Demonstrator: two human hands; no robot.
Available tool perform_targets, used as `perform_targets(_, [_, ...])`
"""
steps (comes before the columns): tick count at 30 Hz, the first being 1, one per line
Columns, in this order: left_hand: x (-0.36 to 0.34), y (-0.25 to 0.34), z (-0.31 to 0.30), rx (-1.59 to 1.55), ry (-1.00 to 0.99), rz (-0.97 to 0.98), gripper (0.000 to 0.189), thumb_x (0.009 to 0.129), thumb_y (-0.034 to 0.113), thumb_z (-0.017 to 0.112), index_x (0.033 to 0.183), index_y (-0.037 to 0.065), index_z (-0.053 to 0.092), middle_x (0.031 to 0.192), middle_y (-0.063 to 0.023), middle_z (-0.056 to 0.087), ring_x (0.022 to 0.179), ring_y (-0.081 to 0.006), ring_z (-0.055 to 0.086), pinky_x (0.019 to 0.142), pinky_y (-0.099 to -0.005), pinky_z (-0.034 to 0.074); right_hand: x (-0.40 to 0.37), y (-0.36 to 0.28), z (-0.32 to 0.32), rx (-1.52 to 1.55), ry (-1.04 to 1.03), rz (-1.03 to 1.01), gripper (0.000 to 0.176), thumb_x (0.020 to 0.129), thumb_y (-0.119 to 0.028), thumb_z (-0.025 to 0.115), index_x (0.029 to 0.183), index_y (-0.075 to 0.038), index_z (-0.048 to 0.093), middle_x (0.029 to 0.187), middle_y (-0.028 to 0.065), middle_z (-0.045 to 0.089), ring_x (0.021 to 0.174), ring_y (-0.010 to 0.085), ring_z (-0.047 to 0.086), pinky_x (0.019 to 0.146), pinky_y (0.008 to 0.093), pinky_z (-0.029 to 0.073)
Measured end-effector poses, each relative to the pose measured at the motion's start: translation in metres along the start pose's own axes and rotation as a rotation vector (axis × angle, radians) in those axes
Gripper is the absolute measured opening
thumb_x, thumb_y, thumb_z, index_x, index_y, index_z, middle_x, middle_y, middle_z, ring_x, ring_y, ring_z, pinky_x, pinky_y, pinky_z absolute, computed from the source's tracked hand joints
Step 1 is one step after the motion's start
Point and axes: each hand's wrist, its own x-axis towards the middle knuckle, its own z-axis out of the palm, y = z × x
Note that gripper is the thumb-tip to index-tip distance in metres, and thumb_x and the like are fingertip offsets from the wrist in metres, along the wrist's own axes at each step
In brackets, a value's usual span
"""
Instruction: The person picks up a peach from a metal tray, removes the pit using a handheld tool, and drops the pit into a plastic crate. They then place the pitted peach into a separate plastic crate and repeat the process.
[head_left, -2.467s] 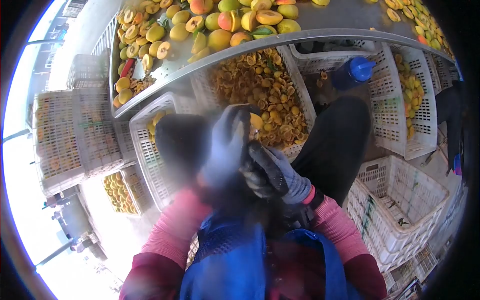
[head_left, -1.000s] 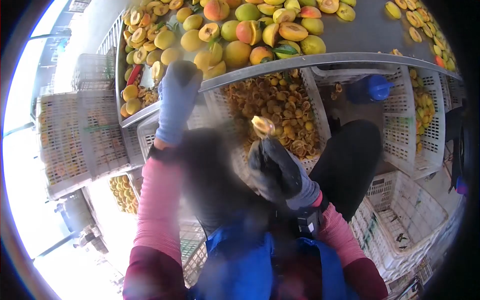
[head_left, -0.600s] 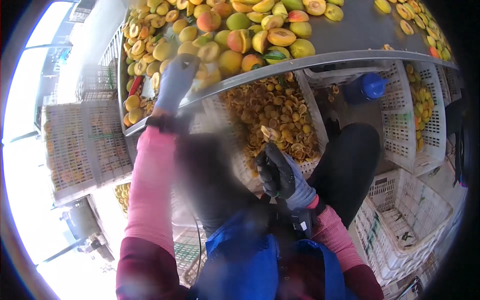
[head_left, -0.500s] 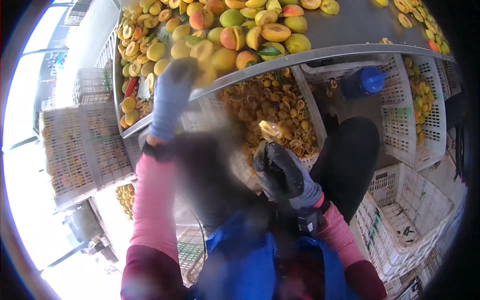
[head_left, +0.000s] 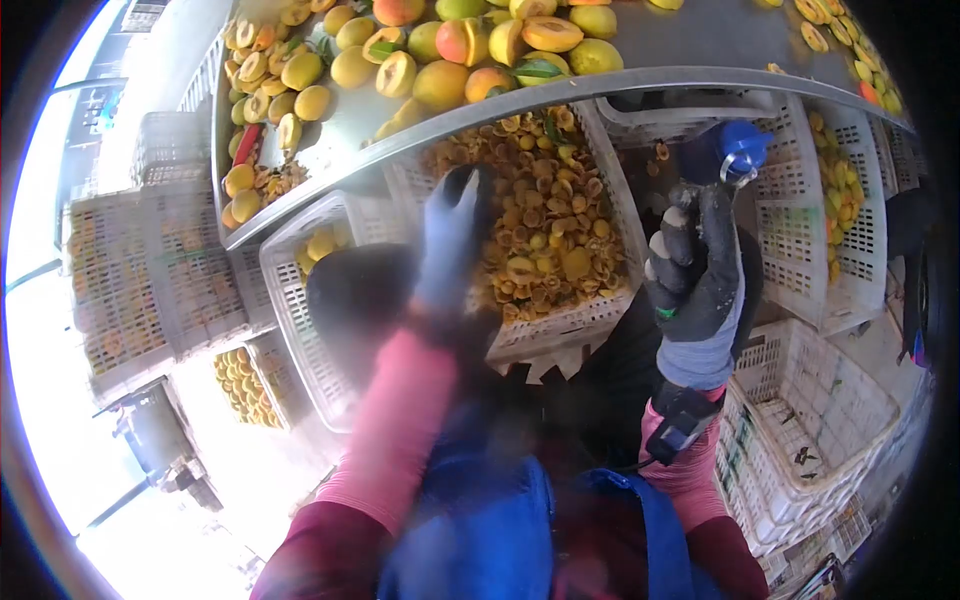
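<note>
My left hand, in a grey-blue glove with a dark palm, is over the left side of a white crate heaped with small cut fruit pieces. Motion blurs its fingers, and I cannot see anything in them. My right hand, gloved alike, is raised to the right of that crate with its fingers curled. A small tool with a shiny metal loop sticks out past the fingertips. A bit of green shows at the lower edge of the palm. Most of the tool is hidden by the hand.
A metal table with a raised rim holds whole and halved yellow peaches. A red-handled object lies at its left. A blue jug stands behind my right hand. White crates stand on both sides.
My left hand has moved from the peaches on the table down and right over the crate. My right hand has moved up and right, and the fruit piece at its tool is gone.
</note>
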Motion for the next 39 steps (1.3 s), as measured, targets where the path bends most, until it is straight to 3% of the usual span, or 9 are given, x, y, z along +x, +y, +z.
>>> perform_targets(3, [0.041,-0.102,0.013,0.151,0.021,-0.093,0.031,0.085,0.025,0.062,0.104,0.001,0.059,0.088,-0.0083,0.062,0.064,-0.0181,0.056,0.056,-0.0297,0.046,0.004,-0.006,-0.003,-0.015,0.105,0.031,0.024,0.094,-0.034,0.049,0.096,-0.011,0.056,0.058,-0.0048,0.042,0.043,0.0051,0.036,0.038,0.0195,0.027])
perform_targets(6, [0.006,-0.173,0.034,1.2,0.204,0.67,0.039,0.082,0.024,0.064,0.114,0.004,0.055,0.101,-0.0133,0.059,0.075,-0.0263,0.059,0.061,-0.0325,0.049,0.01,-0.006,-0.012,0.076,0.088,0.075,0.022,0.093,-0.033,0.051,0.094,-0.012,0.056,0.058,-0.0046,0.043,0.042,0.0053,0.037,0.039,0.0191,0.027])
perform_targets(15, [0.004,-0.202,0.062,1.204,-0.801,0.751,0.05,0.079,0.025,0.063,0.124,0.01,0.048,0.123,-0.0145,0.045,0.1,-0.0336,0.056,0.076,-0.042,0.05,0.021,-0.002,-0.011,-0.082,0.307,0.001,0.018,0.091,-0.025,0.055,0.094,-0.008,0.06,0.062,-0.0022,0.051,0.046,0.0064,0.044,0.04,0.0201,0.031])
perform_targets(18, [-0.004,-0.148,0.09,1.447,-0.863,0.241,0.047,0.08,0.019,0.063,0.123,0.01,0.048,0.116,-0.0145,0.052,0.092,-0.0323,0.06,0.074,-0.0398,0.051,0.019,-0.002,-0.016,-0.05,0.242,0.039,0.018,0.091,-0.024,0.055,0.097,-0.007,0.06,0.063,-0.0012,0.051,0.047,0.0066,0.045,0.041,0.0201,0.032])
perform_targets(23, [0.022,-0.078,0.062,-0.002,-0.188,-0.346,0.041,0.085,0.024,0.062,0.12,0.007,0.049,0.091,-0.0126,0.063,0.08,-0.016,0.062,0.06,-0.026,0.049,0.016,-0.004,-0.019,-0.151,0.218,0.021,0.022,0.093,-0.028,0.051,0.099,-0.008,0.059,0.06,-0.0018,0.049,0.043,0.0063,0.04,0.038,0.0209,0.03])
perform_targets(26, [0.005,-0.005,0.027,0.068,-0.174,-0.091,0.038,0.087,0.019,0.058,0.121,0.005,0.048,0.1,-0.0104,0.059,0.077,-0.0146,0.059,0.057,-0.0224,0.047,0.015,0.006,-0.015,-0.253,0.16,-0.006,0.026,0.094,-0.032,0.047,0.101,-0.009,0.057,0.057,-0.0026,0.048,0.037,0.006,0.035,0.034,0.0215,0.027])
perform_targets(29, [-0.019,0.009,-0.006,1.064,-0.213,1.221,0.058,0.072,-0.003,0.064,0.126,-0.004,0.042,0.113,-0.0214,0.054,0.099,-0.0359,0.057,0.086,-0.0375,0.047,0.012,0.019,-0.015,-0.214,-0.02,0.065,0.022,0.087,-0.021,0.059,0.104,-0.008,0.059,0.069,-0.0009,0.056,0.05,0.0053,0.047,0.045,0.0198,0.036])
perform_targets(35, [-0.1,0.033,0.028,0.566,-0.036,0.557,0.037,0.098,0.033,0.037,0.102,0.0,0.054,0.083,-0.0054,0.055,0.071,-0.0106,0.05,0.063,-0.0233,0.042,-0.008,0.073,0.0,-0.355,-0.18,0.01,0.04,0.078,-0.007,0.068,0.115,-0.002,0.054,0.098,0.0057,0.062,0.089,0.0111,0.058,0.079,0.0241,0.046])
perform_targets(39, [-0.116,0.038,0.022,0.429,0.007,0.575,0.035,0.099,0.03,0.037,0.105,-0.001,0.053,0.087,-0.0069,0.057,0.075,-0.012,0.052,0.067,-0.0244,0.044,-0.018,0.096,0.0,-0.604,-0.128,-0.179,0.044,0.078,-0.007,0.069,0.117,-0.002,0.052,0.101,0.0068,0.061,0.094,0.0131,0.058,0.082,0.0268,0.046])
